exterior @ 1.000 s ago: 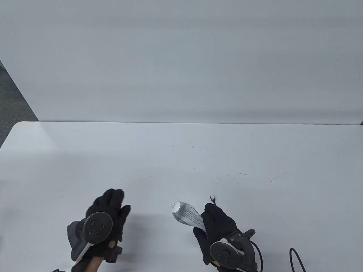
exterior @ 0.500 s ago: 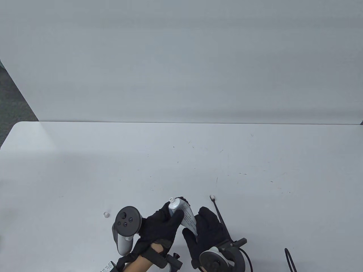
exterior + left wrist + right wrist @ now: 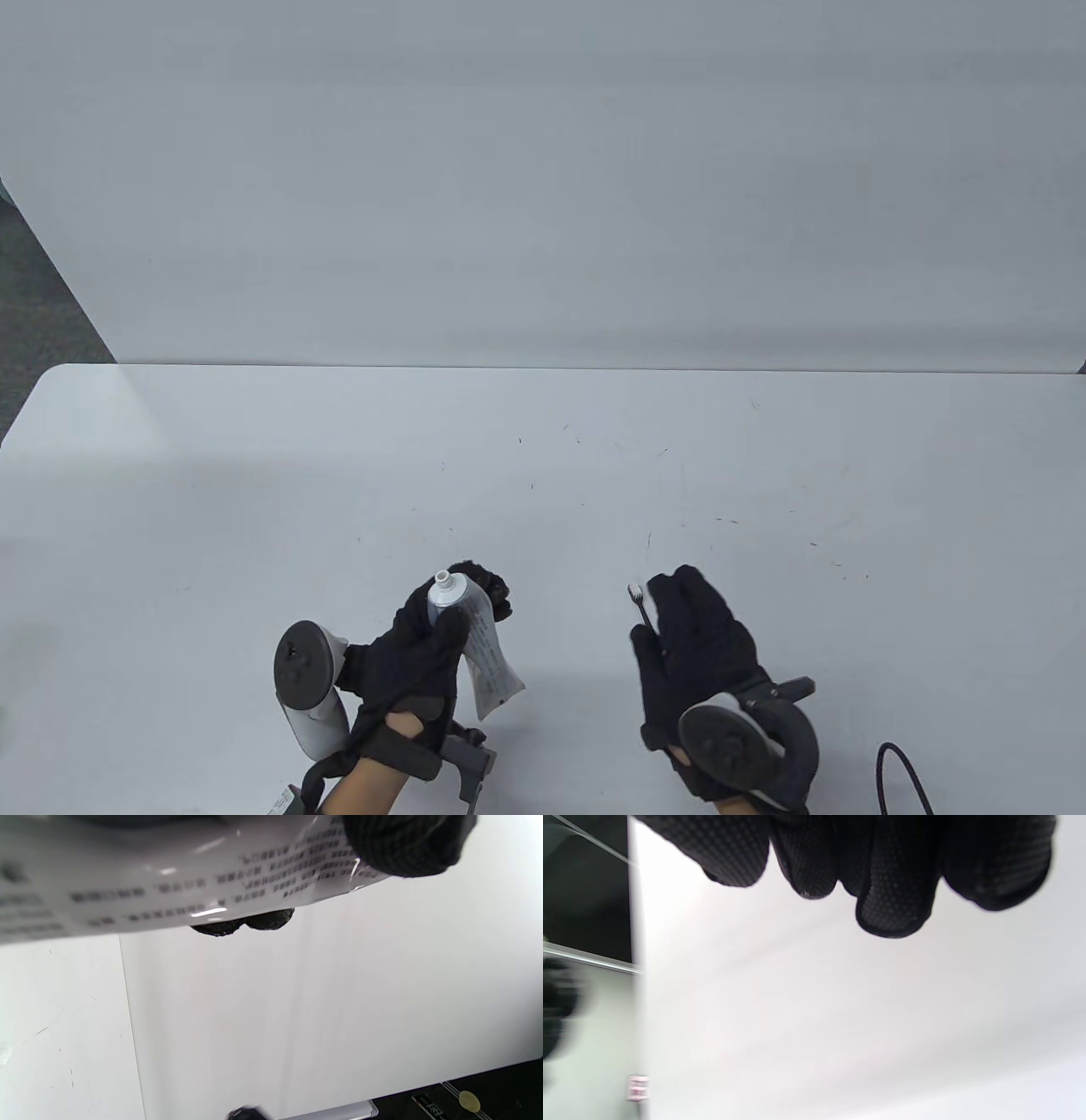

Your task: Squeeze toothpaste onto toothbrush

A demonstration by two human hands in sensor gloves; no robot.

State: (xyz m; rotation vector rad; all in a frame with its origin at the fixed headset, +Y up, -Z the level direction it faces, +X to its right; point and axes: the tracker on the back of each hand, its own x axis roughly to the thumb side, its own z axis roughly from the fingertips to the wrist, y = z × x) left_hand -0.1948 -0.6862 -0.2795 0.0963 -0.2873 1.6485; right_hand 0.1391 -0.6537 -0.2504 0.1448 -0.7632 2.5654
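Observation:
My left hand (image 3: 424, 654) grips a silver toothpaste tube (image 3: 475, 645) around its upper part, above the near table. The open white nozzle (image 3: 444, 580) points away from me. In the left wrist view the printed tube (image 3: 169, 878) fills the top, with my thumb (image 3: 403, 844) pressed on it. A black toothbrush lies on the table with its white bristle head (image 3: 635, 592) showing. My right hand (image 3: 696, 637) lies over its handle, which is hidden. In the right wrist view my fingers (image 3: 891, 899) hang spread with nothing between them.
The white table (image 3: 543, 475) runs back to a white wall panel (image 3: 543, 212). A black cable (image 3: 891, 768) loops at the near right edge. The tube's cap is not in view.
The tube passed from my right hand to my left, which carried it left. My right hand moved right, over the toothbrush handle. The small white cap seen on the table is now hidden.

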